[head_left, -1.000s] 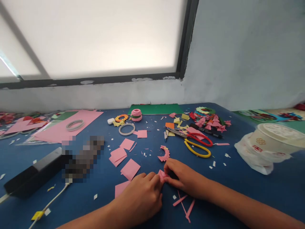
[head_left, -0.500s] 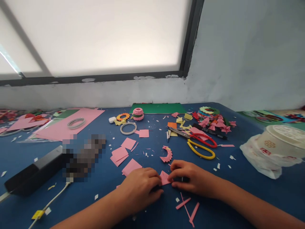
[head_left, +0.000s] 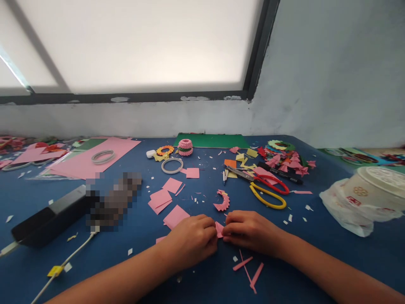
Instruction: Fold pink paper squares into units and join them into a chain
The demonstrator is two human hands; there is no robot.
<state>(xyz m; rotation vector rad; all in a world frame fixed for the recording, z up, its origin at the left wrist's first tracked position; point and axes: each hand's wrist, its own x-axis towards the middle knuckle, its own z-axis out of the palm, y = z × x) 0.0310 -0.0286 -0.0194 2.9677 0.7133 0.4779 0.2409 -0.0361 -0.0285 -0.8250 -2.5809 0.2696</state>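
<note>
A small pink paper piece (head_left: 219,229) is pinched between my left hand (head_left: 191,241) and my right hand (head_left: 249,231), low over the blue table (head_left: 316,261). Most of the piece is hidden by my fingers. Just beyond my hands lies a curved pink folded-paper chain (head_left: 222,201). Several pink paper squares (head_left: 164,200) lie to the left of my hands, and thin pink strips (head_left: 248,268) lie just in front of my right wrist.
Scissors with red and yellow handles (head_left: 265,190) lie to the right behind my hands, beside a pile of folded paper shapes (head_left: 283,158). A tape ring (head_left: 172,165), a black box (head_left: 47,217) with a cable, and a bagged white container (head_left: 363,196) also sit on the table.
My hands have drawn closer together around the pink piece, so less of it shows. The camera view has shifted slightly.
</note>
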